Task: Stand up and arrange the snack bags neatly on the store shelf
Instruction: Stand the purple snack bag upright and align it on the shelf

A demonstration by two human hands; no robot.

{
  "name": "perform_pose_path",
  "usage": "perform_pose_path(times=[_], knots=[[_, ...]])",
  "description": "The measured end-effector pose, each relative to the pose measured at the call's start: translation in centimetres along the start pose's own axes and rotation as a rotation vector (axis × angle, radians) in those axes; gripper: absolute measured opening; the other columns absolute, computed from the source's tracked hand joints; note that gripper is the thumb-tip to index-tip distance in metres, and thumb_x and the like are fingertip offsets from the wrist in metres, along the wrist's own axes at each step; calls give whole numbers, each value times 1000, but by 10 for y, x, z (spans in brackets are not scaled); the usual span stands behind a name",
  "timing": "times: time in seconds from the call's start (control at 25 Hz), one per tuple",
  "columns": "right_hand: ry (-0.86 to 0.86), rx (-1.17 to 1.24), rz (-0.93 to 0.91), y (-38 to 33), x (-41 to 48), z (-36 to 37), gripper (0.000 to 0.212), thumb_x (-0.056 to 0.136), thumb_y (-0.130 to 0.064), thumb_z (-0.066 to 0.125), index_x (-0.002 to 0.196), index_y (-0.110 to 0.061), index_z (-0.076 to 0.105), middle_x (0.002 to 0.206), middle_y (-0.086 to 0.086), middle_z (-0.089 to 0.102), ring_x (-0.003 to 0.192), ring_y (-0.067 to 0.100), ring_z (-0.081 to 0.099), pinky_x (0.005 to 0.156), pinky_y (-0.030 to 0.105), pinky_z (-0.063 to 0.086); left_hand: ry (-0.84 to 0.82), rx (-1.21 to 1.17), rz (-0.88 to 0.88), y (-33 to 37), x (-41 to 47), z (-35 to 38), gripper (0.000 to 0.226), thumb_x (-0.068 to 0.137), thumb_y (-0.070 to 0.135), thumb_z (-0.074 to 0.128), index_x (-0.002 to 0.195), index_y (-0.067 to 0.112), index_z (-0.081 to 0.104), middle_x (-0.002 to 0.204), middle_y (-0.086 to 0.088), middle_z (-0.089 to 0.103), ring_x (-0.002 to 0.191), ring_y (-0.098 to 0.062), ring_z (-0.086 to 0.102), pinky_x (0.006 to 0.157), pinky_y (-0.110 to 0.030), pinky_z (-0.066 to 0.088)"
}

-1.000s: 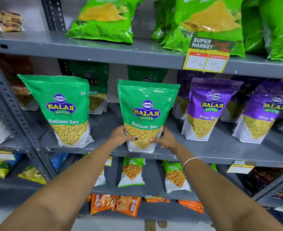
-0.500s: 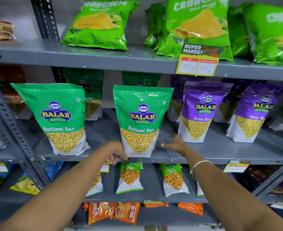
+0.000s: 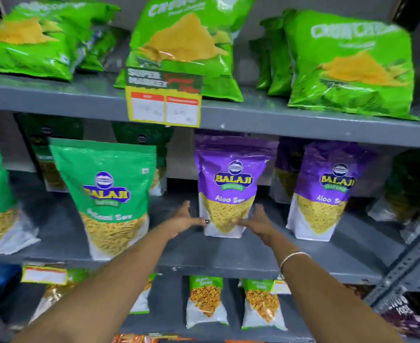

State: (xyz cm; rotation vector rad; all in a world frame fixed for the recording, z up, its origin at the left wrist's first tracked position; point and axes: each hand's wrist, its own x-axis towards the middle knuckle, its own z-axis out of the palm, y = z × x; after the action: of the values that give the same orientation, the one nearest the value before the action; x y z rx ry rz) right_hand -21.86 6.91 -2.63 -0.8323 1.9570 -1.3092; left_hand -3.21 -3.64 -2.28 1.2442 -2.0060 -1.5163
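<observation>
Bare forearms, thin silver bangle (image 3: 293,258) on right wrist, dark-painted left thumbnail (image 3: 207,221)

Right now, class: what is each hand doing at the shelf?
Left hand: open, thumb touching the lower left edge of the upright purple Aloo Sev snack pouch.
Right hand: open, cupping that pouch's lower right; no firm grip visible.

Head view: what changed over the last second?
Both hands let go of the green Ratlami Sev bag and moved right. Now the left hand and right hand flank the base of the purple Aloo Sev bag, open, thumbs touching its front. The green bag stays upright on the shelf.
</observation>
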Motion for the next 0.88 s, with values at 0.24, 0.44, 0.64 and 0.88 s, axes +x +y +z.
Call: perform_pose_path(times=[0.24, 0.44, 0.64, 0.88], knots=[[-210, 159, -123, 6, 1, -5, 62, 66, 11, 74, 112, -14, 40, 121, 13, 55, 110, 20, 51, 100, 38, 44, 147, -178, 52, 2, 1, 34, 43, 71, -16, 68, 83, 21, 48, 107, -9, 58, 66, 7, 66, 62, -10, 51], [-239, 149, -142, 15, -24, -8, 69, 64, 12, 75, 121, -7, 41, 122, 12, 55, 111, 21, 52, 101, 41, 44, 204, -148, -8, -3, -35, 39, 42, 63, 1, 79, 82, 18, 46, 100, -9, 61, 84, -10, 69, 75, -23, 56], [-253, 50, -82, 14, -52, -17, 77, 64, -2, 81, 127, -3, 38, 127, 9, 54, 117, 22, 52, 99, 35, 44, 198, -22, -6, -9, -58, 38, 76, 39, 33, 84, 105, 8, 56, 118, -17, 68, 112, -31, 62, 99, -47, 49], [-262, 3, -102, 12, -63, -22, 76, 67, 0, 77, 132, -3, 37, 133, 15, 53, 113, 20, 51, 91, 28, 41, 211, -10, -9, -6, -74, 42, 83, 42, 33, 85, 113, 4, 55, 121, -16, 66, 113, -32, 62, 98, -48, 49]])
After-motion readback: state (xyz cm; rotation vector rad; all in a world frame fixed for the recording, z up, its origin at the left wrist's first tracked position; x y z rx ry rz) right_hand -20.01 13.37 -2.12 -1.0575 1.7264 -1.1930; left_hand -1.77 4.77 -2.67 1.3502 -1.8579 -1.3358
